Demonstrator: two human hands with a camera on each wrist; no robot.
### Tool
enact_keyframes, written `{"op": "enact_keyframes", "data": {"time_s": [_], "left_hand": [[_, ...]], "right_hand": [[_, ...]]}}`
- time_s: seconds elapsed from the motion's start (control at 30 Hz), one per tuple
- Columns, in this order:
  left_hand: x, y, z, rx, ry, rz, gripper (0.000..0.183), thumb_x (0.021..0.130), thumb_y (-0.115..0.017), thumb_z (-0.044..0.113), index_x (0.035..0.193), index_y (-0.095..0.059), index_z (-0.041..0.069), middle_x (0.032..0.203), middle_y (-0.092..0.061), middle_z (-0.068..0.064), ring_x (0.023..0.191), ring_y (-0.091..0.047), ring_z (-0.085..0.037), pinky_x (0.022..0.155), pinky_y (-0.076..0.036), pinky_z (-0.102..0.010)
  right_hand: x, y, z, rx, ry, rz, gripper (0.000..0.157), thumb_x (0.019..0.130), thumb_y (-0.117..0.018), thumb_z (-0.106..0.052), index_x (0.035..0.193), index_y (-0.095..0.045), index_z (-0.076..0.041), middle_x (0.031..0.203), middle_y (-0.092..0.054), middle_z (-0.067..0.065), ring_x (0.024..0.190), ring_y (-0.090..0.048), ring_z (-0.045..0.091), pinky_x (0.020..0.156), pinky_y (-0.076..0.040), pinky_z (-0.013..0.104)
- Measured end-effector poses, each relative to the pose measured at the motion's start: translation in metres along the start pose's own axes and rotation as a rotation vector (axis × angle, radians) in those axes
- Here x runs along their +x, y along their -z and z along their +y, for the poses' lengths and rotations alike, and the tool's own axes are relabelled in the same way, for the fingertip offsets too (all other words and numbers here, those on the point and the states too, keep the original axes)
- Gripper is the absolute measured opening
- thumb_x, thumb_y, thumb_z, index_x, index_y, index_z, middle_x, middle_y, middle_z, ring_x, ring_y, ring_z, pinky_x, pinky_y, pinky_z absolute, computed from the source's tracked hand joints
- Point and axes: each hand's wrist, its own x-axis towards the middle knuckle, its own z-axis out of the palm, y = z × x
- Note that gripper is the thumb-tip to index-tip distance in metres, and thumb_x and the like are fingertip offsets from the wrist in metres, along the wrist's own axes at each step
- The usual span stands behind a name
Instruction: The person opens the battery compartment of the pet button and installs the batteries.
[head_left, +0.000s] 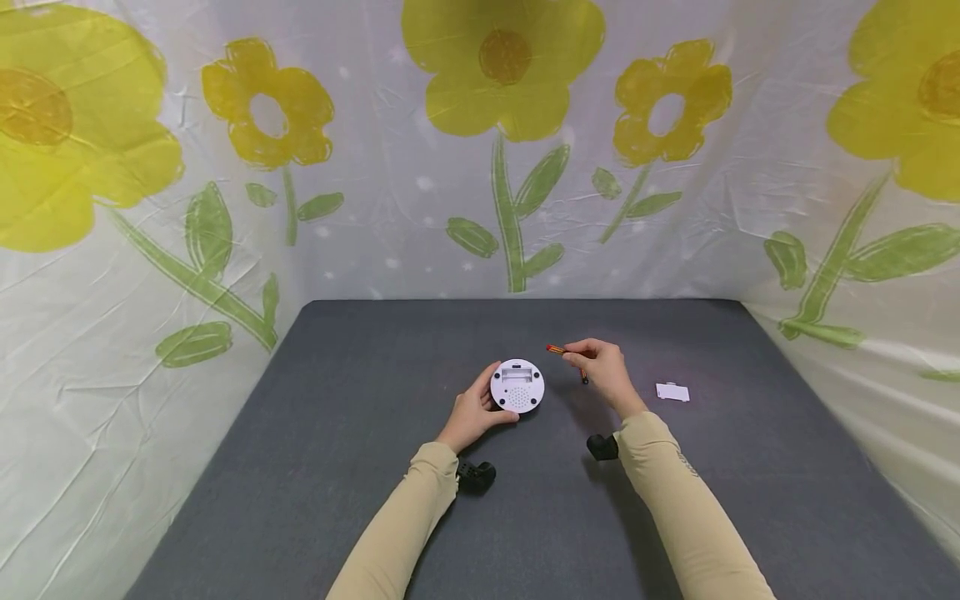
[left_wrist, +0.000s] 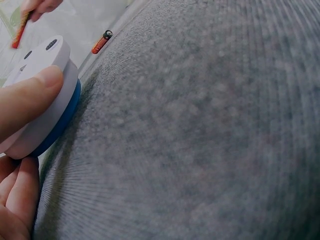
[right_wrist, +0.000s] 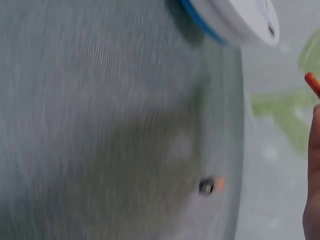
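Note:
My left hand (head_left: 474, 410) grips a round white device (head_left: 517, 402) by its rim, thumb across the near side. Its underside faces up, showing an open battery compartment with no battery inside, a patch of small speaker holes and dark feet. In the left wrist view the device (left_wrist: 52, 115) has a blue band along its lower side. To the right, my right hand (head_left: 606, 368) pinches a red-and-yellow battery (head_left: 556, 349) between thumb and fingers, above the table and apart from the device. A second battery (left_wrist: 101, 42) lies on the table, beneath the right hand in the head view.
A small white battery cover (head_left: 672, 392) lies on the dark grey table (head_left: 360, 400), right of my right hand. Black wrist cameras sit at the left cuff and the right cuff. A flower-printed curtain (head_left: 375, 192) stands behind and along both sides of the table.

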Motion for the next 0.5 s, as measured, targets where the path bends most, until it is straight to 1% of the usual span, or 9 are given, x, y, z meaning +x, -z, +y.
{"op": "enact_keyframes", "data": {"time_s": [0.07, 0.17, 0.3, 0.33, 0.4, 0.5], "left_hand": [[0.0, 0.0, -0.001, -0.001, -0.003, 0.002, 0.091, 0.071, -0.079, 0.001, 0.145, -0.027, 0.002, 0.144, -0.033, -0.018, 0.125, -0.039, -0.028, 0.097, -0.039, -0.036], [0.006, -0.002, -0.016, -0.005, 0.01, 0.012, 0.093, 0.07, -0.081, 0.005, 0.146, -0.028, 0.007, 0.145, -0.033, -0.012, 0.125, -0.04, -0.023, 0.096, -0.04, -0.033], [0.013, -0.005, -0.036, -0.012, 0.023, 0.017, 0.096, 0.068, -0.083, 0.009, 0.146, -0.028, 0.012, 0.145, -0.034, -0.008, 0.125, -0.04, -0.018, 0.096, -0.04, -0.028], [0.013, -0.005, -0.036, -0.015, 0.016, 0.015, 0.095, 0.069, -0.083, 0.009, 0.146, -0.028, 0.011, 0.145, -0.034, -0.009, 0.125, -0.04, -0.018, 0.096, -0.04, -0.029], [0.013, -0.005, -0.036, -0.017, 0.015, 0.013, 0.095, 0.069, -0.082, 0.008, 0.146, -0.028, 0.01, 0.145, -0.034, -0.009, 0.125, -0.04, -0.019, 0.095, -0.04, -0.028], [0.012, -0.005, -0.035, -0.013, 0.015, 0.013, 0.095, 0.069, -0.082, 0.008, 0.146, -0.027, 0.01, 0.145, -0.034, -0.009, 0.125, -0.04, -0.019, 0.095, -0.04, -0.028]], "right_hand": [[0.0, -0.008, -0.004, 0.019, 0.015, -0.05, 0.022, 0.084, -0.069, -0.006, 0.103, -0.068, 0.005, 0.095, -0.066, 0.015, 0.08, -0.063, 0.022, 0.072, -0.052, 0.035], [0.0, -0.019, -0.006, 0.035, 0.027, -0.107, 0.021, 0.084, -0.067, -0.004, 0.104, -0.067, 0.005, 0.098, -0.065, 0.016, 0.083, -0.063, 0.021, 0.077, -0.053, 0.037], [0.0, -0.028, -0.004, 0.034, 0.046, -0.152, 0.02, 0.084, -0.067, -0.004, 0.101, -0.068, 0.006, 0.098, -0.066, 0.016, 0.084, -0.062, 0.02, 0.076, -0.053, 0.036], [0.0, -0.03, -0.004, 0.033, 0.054, -0.161, 0.019, 0.084, -0.067, -0.003, 0.101, -0.068, 0.007, 0.097, -0.066, 0.017, 0.083, -0.062, 0.018, 0.075, -0.054, 0.034], [0.0, -0.033, -0.003, 0.042, 0.059, -0.174, 0.018, 0.084, -0.067, -0.001, 0.1, -0.068, 0.008, 0.096, -0.066, 0.017, 0.083, -0.062, 0.017, 0.074, -0.054, 0.033], [0.0, -0.037, -0.002, 0.04, 0.069, -0.18, 0.017, 0.083, -0.067, 0.001, 0.098, -0.068, 0.01, 0.094, -0.066, 0.018, 0.081, -0.062, 0.018, 0.074, -0.054, 0.038]]}}
